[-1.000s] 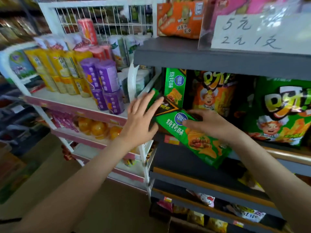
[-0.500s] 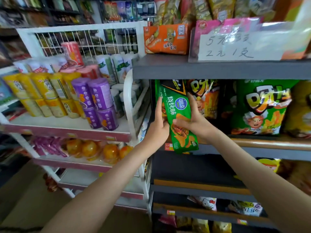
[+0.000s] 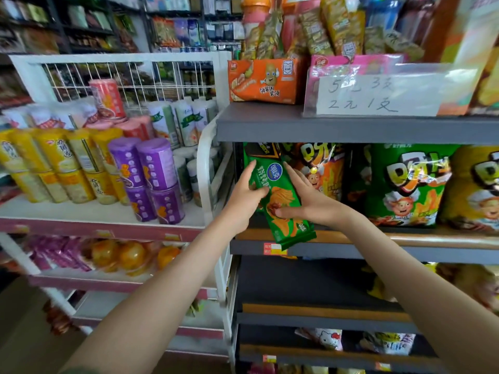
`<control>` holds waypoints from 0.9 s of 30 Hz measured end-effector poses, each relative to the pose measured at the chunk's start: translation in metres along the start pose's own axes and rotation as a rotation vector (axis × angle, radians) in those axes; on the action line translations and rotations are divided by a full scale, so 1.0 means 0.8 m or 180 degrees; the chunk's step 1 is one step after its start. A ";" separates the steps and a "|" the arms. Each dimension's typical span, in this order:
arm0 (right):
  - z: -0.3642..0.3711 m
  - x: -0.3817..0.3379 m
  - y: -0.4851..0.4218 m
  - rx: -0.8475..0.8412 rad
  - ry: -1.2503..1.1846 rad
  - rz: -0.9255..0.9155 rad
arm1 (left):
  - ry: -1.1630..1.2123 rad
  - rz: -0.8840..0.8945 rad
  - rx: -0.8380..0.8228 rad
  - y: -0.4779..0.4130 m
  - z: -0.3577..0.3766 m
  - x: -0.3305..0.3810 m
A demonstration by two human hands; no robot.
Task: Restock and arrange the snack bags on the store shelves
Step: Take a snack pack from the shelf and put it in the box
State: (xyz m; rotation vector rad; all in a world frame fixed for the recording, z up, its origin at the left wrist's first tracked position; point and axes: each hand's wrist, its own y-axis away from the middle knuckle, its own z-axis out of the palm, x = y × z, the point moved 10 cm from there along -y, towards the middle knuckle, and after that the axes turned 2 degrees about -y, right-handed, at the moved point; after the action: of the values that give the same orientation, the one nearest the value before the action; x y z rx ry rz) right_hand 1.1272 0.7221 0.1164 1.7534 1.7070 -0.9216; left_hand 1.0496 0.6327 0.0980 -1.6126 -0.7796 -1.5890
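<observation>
Green bag (image 3: 280, 201) is between both hands at the left end of the middle shelf (image 3: 391, 238). It stands tilted, top leaning back-left, bottom corner poking out past the shelf lip just under the right thumb. Head view only. Risks, as a judgement: the bag's foot is not seated on the board, so if either grip lets go now it likely slides off the lip and drops toward the lower shelves. Pushing it in at this slant could jam its top on the dark-topped pack (image 3: 260, 151) behind the left fingertips, or knock that pack flat. The orange bag (image 3: 324, 171) just right of the right fingers sits close, so a sideways shove could crumple it or tip it. The white rack (image 3: 206, 163) left of the left fingers leaves little room on that side. Squeezing hard may also crush the chips. Left hand (image 3: 241, 201): fingers (image 3: 249, 171) mostly straight and running up the bag's left edge, thumb side curled onto the front, so it grips that edge. How far the fingers wrap behind is hidden. Right hand (image 3: 310, 203): forefinger laid up along the right edge, thumb pressed flat on the front lower down, other fingers tucked behind out of sight; it pinches the bag. Neither hand is spread wide, and both touch only this bag. Price tag (image 3: 274, 248) is below the right thumb on the shelf face.
</observation>
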 end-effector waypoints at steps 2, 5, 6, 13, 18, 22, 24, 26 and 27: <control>0.000 0.002 0.000 0.0028 0.0024 -0.0037 | -0.0123 0.0122 -0.0070 0.004 0.004 0.003; -0.003 0.000 -0.006 0.0281 -0.0841 -0.0148 | -0.0276 0.0582 0.0257 0.005 -0.003 0.023; -0.006 0.001 -0.008 0.0435 -0.1086 -0.0159 | -0.0301 0.0701 0.0436 0.003 -0.010 0.031; 0.000 0.009 -0.031 0.0796 -0.0894 -0.0070 | -0.1117 0.1086 0.0241 -0.007 -0.014 0.037; 0.004 -0.002 -0.041 0.0975 -0.0734 -0.0161 | -0.1589 0.1220 0.0219 -0.004 -0.012 0.044; 0.018 0.010 -0.049 0.0855 -0.0614 -0.0113 | -0.1939 0.1243 0.0170 -0.007 -0.017 0.035; 0.032 0.018 -0.048 0.0665 -0.0319 -0.0039 | -0.2351 0.1159 -0.0085 -0.006 -0.012 0.013; 0.035 0.021 -0.044 0.0734 -0.0080 -0.0049 | -0.2851 0.1135 -0.0193 -0.002 -0.009 -0.005; 0.034 0.018 -0.041 0.0851 0.0061 -0.0106 | -0.3051 0.1167 -0.0103 0.001 -0.010 -0.009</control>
State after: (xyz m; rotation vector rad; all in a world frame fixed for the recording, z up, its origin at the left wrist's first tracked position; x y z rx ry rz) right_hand 1.0914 0.7131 0.0910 1.9115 1.6927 -1.1980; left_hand 1.0457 0.6261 0.0905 -2.3846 -0.8372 -0.5139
